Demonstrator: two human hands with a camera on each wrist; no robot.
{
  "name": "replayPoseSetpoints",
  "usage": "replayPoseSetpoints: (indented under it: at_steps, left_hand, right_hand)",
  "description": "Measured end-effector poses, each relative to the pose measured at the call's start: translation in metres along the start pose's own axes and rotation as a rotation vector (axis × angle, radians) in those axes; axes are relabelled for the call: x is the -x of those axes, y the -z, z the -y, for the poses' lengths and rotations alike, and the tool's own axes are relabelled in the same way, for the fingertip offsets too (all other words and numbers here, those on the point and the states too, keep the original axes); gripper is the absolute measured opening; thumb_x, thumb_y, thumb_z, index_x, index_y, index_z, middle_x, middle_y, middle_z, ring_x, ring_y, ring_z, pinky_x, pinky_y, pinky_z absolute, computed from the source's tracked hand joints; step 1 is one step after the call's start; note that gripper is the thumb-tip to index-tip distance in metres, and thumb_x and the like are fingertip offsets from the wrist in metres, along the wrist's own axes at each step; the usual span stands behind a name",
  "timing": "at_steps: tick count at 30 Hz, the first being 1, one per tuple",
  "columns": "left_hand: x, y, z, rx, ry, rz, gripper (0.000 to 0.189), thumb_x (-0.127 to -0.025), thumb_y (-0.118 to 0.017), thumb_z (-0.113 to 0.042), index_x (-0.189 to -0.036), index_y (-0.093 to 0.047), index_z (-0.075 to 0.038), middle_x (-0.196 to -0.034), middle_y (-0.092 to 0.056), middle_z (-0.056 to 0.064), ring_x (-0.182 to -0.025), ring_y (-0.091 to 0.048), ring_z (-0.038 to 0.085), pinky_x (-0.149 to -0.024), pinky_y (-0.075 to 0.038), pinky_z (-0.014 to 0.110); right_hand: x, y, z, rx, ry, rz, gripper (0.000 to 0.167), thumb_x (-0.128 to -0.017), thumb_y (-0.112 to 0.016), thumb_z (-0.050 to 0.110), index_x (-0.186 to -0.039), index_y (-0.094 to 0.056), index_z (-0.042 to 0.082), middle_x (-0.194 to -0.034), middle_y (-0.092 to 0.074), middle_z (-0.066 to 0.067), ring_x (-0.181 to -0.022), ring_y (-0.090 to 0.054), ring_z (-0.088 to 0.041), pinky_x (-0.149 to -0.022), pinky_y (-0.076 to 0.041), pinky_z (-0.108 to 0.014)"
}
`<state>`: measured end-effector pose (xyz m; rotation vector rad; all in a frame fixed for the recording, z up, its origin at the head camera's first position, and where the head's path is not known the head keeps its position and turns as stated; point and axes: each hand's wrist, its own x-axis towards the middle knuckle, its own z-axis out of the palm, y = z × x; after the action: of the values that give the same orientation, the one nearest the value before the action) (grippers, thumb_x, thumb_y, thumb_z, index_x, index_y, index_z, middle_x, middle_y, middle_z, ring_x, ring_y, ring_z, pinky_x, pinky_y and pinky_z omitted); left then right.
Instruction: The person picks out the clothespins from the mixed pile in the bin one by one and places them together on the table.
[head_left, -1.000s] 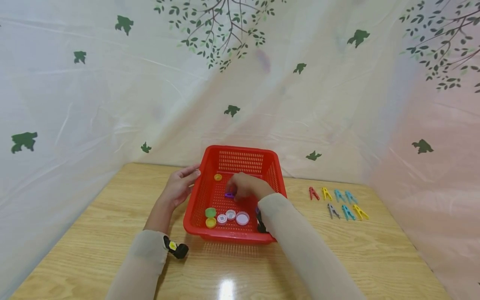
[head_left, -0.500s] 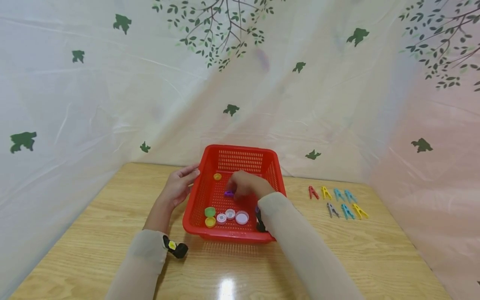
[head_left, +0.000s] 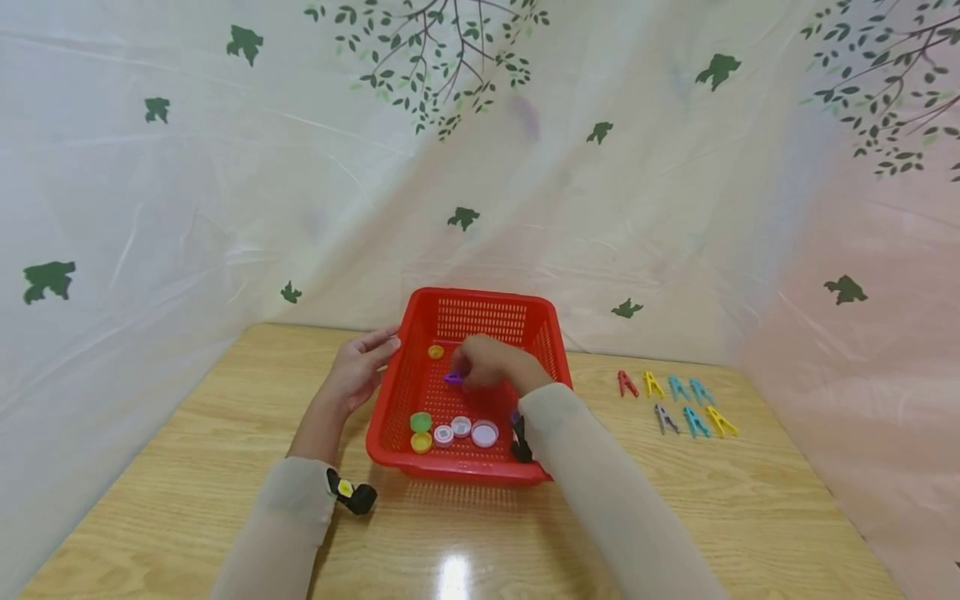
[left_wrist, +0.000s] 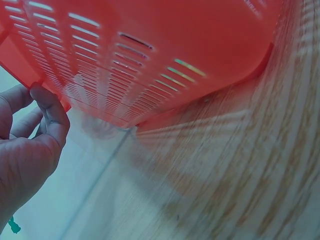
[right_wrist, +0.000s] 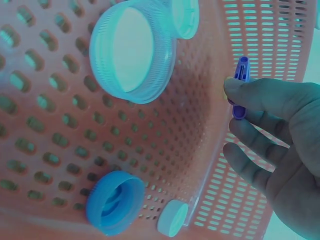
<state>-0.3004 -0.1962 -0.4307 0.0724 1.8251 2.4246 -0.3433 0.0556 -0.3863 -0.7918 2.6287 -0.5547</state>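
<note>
A red plastic basket (head_left: 468, 477) with slotted walls stands on the table. At its left side my left hand (head_left: 358, 371) grips the rim; in the left wrist view the thumb and fingers (left_wrist: 52, 115) close on that edge. Inside the basket, my right hand (head_left: 487, 362) pinches a small purple clothespin (right_wrist: 241, 82) between thumb and fingertips. Part of the clothespin is covered by the thumb. Along the basket's near side lie a green cap (head_left: 421, 422), a yellow cap (head_left: 422, 442) and several pale caps (head_left: 484, 433). Another yellow cap (head_left: 436, 352) sits toward the back left.
On the table (head_left: 187, 500) right of the basket lie several clothespins in two rows, among them a red one (head_left: 627, 384), a grey one (head_left: 666, 419) and a yellow one (head_left: 722, 422). A pale curtain (head_left: 337, 208) with leaf prints hangs behind the table.
My right hand has shifted slightly toward the back of the basket, carrying the purple clothespin. The left hand and the basket stay in place.
</note>
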Motion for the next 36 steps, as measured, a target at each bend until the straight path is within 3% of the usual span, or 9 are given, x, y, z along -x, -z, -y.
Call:
replayPoseSetpoints:
  at_steps: [22, 36]
  left_hand:
    - [0.001, 0.0, -0.001, 0.001, 0.0, 0.007, 0.051, -0.103, -0.065, -0.021, -0.151, -0.051, -0.009, -0.147, -0.054, 0.016, -0.118, -0.062, 0.025, -0.094, -0.059, 0.037]
    - [0.001, 0.001, 0.001, 0.021, -0.003, -0.004, 0.049, -0.103, -0.064, -0.02, -0.149, -0.053, -0.008, -0.143, -0.057, 0.015, -0.112, -0.065, 0.021, -0.092, -0.059, 0.036]
  right_hand:
    - [0.006, 0.011, 0.01, -0.077, 0.047, -0.072, 0.031, -0.087, -0.083, 0.013, -0.116, -0.077, 0.021, -0.104, -0.072, 0.007, -0.093, -0.069, -0.015, -0.087, -0.061, -0.035]
    - [0.01, 0.017, 0.016, -0.034, 0.062, -0.122, 0.032, -0.088, -0.082, 0.016, -0.12, -0.075, 0.018, -0.108, -0.071, 0.006, -0.097, -0.066, -0.014, -0.093, -0.059, -0.034]
